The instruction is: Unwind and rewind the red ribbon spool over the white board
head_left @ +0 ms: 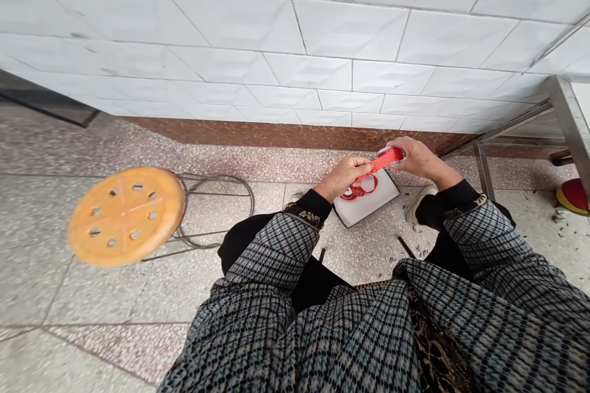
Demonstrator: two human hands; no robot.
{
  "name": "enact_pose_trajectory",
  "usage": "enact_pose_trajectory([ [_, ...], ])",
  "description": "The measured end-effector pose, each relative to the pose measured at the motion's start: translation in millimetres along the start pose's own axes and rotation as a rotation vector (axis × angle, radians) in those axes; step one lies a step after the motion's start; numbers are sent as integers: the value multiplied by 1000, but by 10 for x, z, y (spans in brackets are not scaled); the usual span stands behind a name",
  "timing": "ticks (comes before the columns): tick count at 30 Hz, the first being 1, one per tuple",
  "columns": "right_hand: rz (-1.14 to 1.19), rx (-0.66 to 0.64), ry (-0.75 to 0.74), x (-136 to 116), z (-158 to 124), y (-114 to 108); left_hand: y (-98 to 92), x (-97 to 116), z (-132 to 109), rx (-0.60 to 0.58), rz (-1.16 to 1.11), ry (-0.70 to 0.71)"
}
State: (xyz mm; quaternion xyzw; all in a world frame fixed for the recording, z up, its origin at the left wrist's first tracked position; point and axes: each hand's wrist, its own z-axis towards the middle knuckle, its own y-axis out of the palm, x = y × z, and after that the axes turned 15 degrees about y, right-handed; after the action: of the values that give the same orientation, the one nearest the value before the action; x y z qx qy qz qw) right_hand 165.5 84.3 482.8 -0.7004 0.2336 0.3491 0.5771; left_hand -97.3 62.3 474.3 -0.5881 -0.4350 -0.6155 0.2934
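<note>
Both my hands hold a red strip (383,161) out in front of my knees. My left hand (346,175) pinches its near end with closed fingers. Wrapped round the far end is my right hand (417,158), where a small clear-and-red roll or case (391,155) shows. Below the hands a white sheet or bag with a red printed pattern (366,198) lies on the floor. I am seated, in checked sleeves and dark trousers.
An orange round stool with holes (125,215) on a wire frame stands at left. A white tiled wall (295,43) runs ahead. A metal table leg and frame (568,123) stand at right, with a red-and-yellow object (574,195) under them. Small debris litters the floor.
</note>
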Motion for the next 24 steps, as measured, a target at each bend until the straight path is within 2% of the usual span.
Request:
enact_pose_trajectory([
  [8, 159, -65, 60, 29, -35, -37, 10, 79, -36, -19, -151, 1],
  [20, 560, -234, 192, -119, -90, -89, -1, 89, -16, -3, -124, 7],
  [24, 757, -287, 199, -170, -90, -54, 22, 78, 4, 25, -116, 71],
])
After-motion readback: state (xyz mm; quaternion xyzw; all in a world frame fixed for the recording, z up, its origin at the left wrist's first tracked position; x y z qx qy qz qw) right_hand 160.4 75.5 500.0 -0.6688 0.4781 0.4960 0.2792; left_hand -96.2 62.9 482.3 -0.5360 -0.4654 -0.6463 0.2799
